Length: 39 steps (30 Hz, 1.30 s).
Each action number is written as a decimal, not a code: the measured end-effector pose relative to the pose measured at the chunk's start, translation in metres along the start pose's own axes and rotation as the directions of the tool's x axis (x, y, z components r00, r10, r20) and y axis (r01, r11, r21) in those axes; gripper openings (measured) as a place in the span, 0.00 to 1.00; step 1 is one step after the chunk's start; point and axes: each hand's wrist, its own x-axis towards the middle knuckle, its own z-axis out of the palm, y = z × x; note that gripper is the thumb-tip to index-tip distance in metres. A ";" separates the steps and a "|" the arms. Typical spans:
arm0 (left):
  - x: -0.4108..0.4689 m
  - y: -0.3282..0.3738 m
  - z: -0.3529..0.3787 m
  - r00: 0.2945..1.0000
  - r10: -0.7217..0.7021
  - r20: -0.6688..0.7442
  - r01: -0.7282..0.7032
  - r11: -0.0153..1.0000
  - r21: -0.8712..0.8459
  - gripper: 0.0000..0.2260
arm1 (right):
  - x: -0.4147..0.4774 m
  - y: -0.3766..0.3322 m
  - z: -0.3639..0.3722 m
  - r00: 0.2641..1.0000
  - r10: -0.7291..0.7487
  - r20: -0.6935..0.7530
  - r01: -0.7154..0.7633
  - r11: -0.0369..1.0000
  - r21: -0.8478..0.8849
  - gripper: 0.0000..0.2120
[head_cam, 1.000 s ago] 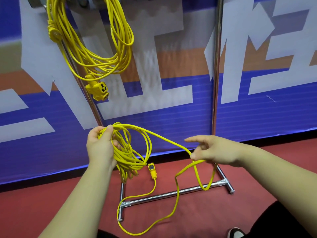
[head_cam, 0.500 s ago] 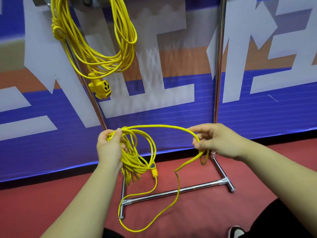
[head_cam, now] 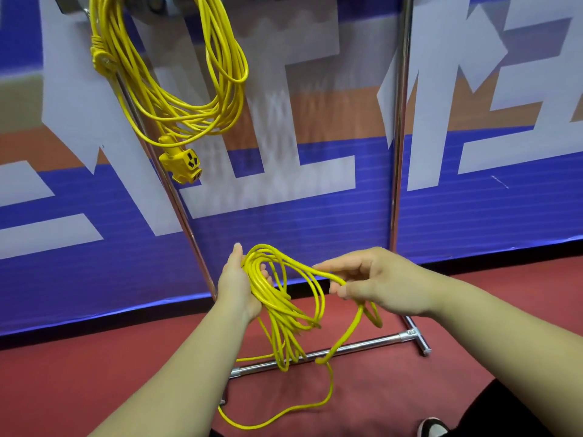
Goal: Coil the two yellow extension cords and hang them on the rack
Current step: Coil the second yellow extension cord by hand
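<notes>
One yellow extension cord [head_cam: 176,89] hangs coiled from the top of the metal rack [head_cam: 398,121], its socket block [head_cam: 183,162] dangling below. My left hand [head_cam: 239,282] holds the loops of the second yellow cord [head_cam: 284,313], which hang down from it. My right hand [head_cam: 375,282] pinches a strand of that cord close beside the coil. The loose tail [head_cam: 328,395] drops from my right hand to the floor and curves left in front of the rack's base bar.
The rack's base bar [head_cam: 353,345] and its right foot lie on the red floor just below my hands. A blue, white and orange banner wall [head_cam: 473,200] stands right behind the rack. A shoe [head_cam: 432,428] shows at the bottom right.
My right hand carried its strand leftward and up to the coil in my left hand. More cord lifted from the floor, leaving a shorter tail. The small plug no longer shows.
</notes>
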 end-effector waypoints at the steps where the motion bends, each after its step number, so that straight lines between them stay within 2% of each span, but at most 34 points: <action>1: -0.003 0.001 0.004 0.999 -0.008 0.034 0.009 1.000 -0.012 0.19 | 0.000 0.001 0.001 1.000 -0.003 0.023 0.004 0.999 -0.041 0.20; 5: -0.017 0.004 0.017 0.997 -0.015 0.072 0.019 0.999 -0.045 0.21 | -0.003 -0.001 0.005 0.994 0.014 0.107 0.008 0.980 -0.201 0.19; 9: -0.019 0.011 0.018 0.984 -0.076 0.160 0.075 0.997 0.009 0.20 | -0.006 -0.003 0.009 0.974 0.086 0.210 -0.020 0.954 -0.298 0.20; 11: -0.018 0.016 0.017 0.992 -0.026 0.126 0.022 0.999 0.035 0.33 | -0.006 0.000 0.008 0.964 0.119 0.238 -0.043 0.952 -0.304 0.21; 13: -0.021 0.023 0.016 0.989 0.020 0.148 -0.028 0.998 0.049 0.38 | -0.006 0.002 0.007 0.964 0.134 0.231 -0.060 0.951 -0.304 0.23; 18: -0.036 0.042 0.011 0.927 0.073 0.367 -0.157 0.966 0.204 0.32 | -0.002 0.013 0.008 0.968 0.182 0.171 -0.132 0.954 -0.269 0.32; 21: -0.045 0.052 0.010 0.899 0.129 0.419 -0.228 0.954 0.194 0.31 | -0.001 0.017 0.009 0.973 0.202 0.115 -0.153 0.929 -0.338 0.26; 24: -0.047 0.063 0.008 0.893 0.190 0.408 -0.248 0.964 0.095 0.27 | 0.001 0.017 0.010 0.988 0.151 0.031 -0.131 0.929 -0.345 0.18; 28: -0.041 0.084 -0.003 0.893 0.261 0.368 -0.228 0.965 -0.131 0.17 | 0.001 0.023 0.009 0.990 0.135 0.028 -0.107 0.882 -0.460 0.16; 31: -0.032 0.097 -0.017 0.898 0.267 0.350 -0.212 0.959 -0.189 0.07 | 0.003 0.030 0.007 0.986 0.162 0.026 -0.129 0.865 -0.485 0.14; 33: -0.028 0.101 -0.025 0.897 0.255 0.362 -0.204 0.964 -0.172 0.08 | 0.004 0.033 0.003 0.990 0.142 -0.004 -0.123 0.841 -0.527 0.14; 35: -0.029 0.105 -0.031 0.882 0.254 0.397 -0.215 0.966 -0.140 0.13 | 0.005 0.035 0.001 0.993 0.109 -0.034 -0.110 0.841 -0.529 0.14; 39: -0.039 0.110 -0.037 0.843 0.253 0.474 -0.268 0.963 -0.037 0.18 | 0.006 0.036 -0.002 0.991 0.082 -0.104 -0.112 0.934 -0.339 0.15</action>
